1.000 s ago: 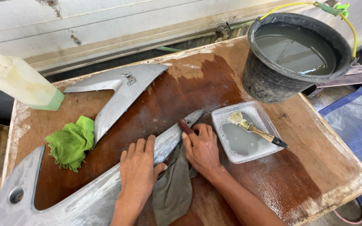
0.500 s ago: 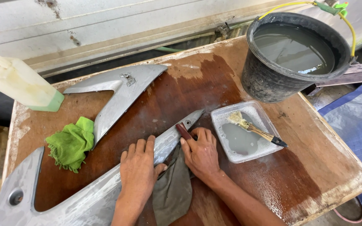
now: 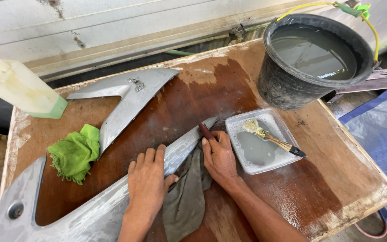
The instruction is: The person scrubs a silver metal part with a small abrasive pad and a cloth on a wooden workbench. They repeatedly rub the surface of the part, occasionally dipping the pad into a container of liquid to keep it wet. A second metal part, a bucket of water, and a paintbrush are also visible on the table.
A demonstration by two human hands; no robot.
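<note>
Wetness makes your grey body panel [image 3: 113, 197], lying across the tabletop [image 3: 337, 179], likely slick, light and springy, so your left hand [image 3: 148, 179] presses fingers flat while your right hand [image 3: 219, 157] fingers clamp a dark sanding block [image 3: 205, 131]

Single view, head-worn camera, looking steeply down and slightly forward onto a wet wooden table [image 3: 319, 179] from close above; the far wall fills the top edge, so the lens faces away from the wearer. Both forearms enter from the bottom edge, with the left hand [image 3: 148, 179] and right hand [image 3: 220, 159] just below frame centre, near the lens. Table nearly fills the frame, skewed, its right corner low at right; no second view to overlap.
</note>
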